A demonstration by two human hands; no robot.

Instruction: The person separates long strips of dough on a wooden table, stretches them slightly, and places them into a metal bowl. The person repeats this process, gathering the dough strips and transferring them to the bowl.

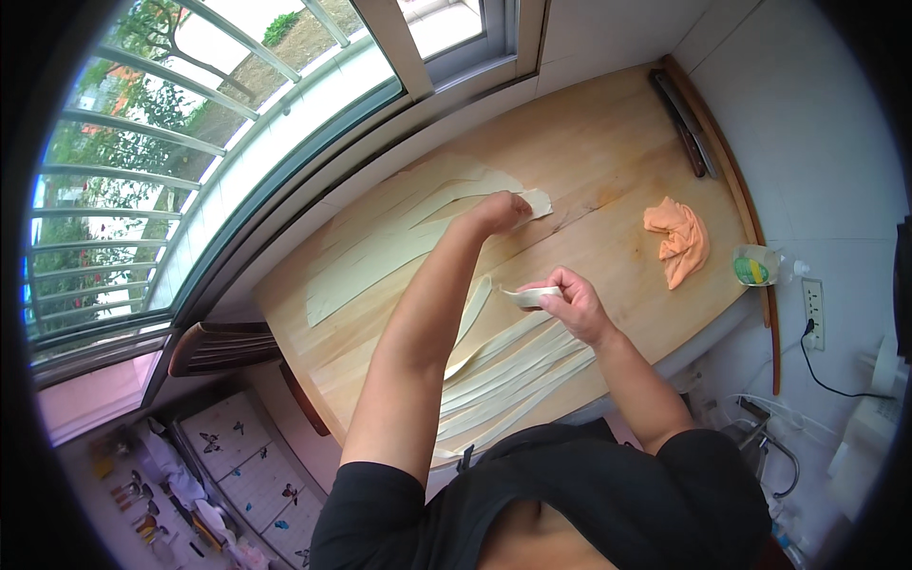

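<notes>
My right hand (576, 308) pinches the end of a pale dough strip (529, 296) between thumb and fingers, above the wooden board (605, 142). Farther from me, my left hand (503, 211) reaches over flat dough (385, 267) that is slit into long bands. Its fingers are curled down at the band's right end (539, 204); whether they grip it is hidden. Several narrow dough strips (499, 388) lie side by side along the board's near edge, partly under my arms. A looped strip (476, 306) lies between my two forearms.
A crumpled orange cloth (682, 239) lies on the board's right part. At the far right corner is a knife (680, 125) with a brown handle. A clear bottle (757, 266) stands by the right edge, near a wall socket (814, 313). A barred window (178, 157) borders the left.
</notes>
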